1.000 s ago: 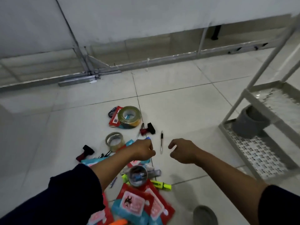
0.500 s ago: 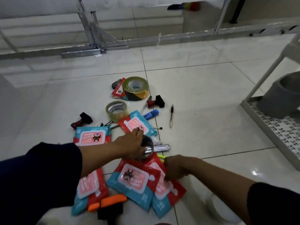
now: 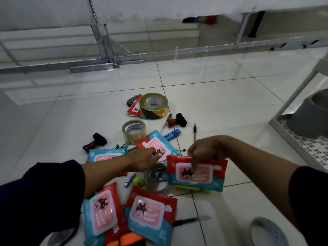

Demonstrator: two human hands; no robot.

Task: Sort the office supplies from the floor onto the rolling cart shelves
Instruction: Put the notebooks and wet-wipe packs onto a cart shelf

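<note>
at six o'clock two red and blue soft wipe packs [image 3: 149,213] are lying flat on the white tile floor [image 3: 213,96], and something orange at the very bottom is getting cut off by the edge. just above them the right hand [image 3: 204,150] is pinching the top edge of another red and blue wipe pack [image 3: 197,173], thumb down on its front, so this pack is hanging off the floor with its long side running nine to three. the left hand [image 3: 143,161] is reaching over a clear tape ring [image 3: 156,176] and toward a flat wipe pack [image 3: 158,146] at twelve o'clock from it; its fingers are curling, but i cannot tell if they are holding anything. the white rolling cart [image 3: 284,128] is standing at three o'clock, well apart from the held pack, so the right hand is the nearer one to carry it there. only a corner of the cart is showing, with a grey round tub [image 3: 312,114] on its low shelf. farther off at twelve, a yellow and black tape roll [image 3: 154,106] is sitting near pens and small red tools that are too little to name.
</note>
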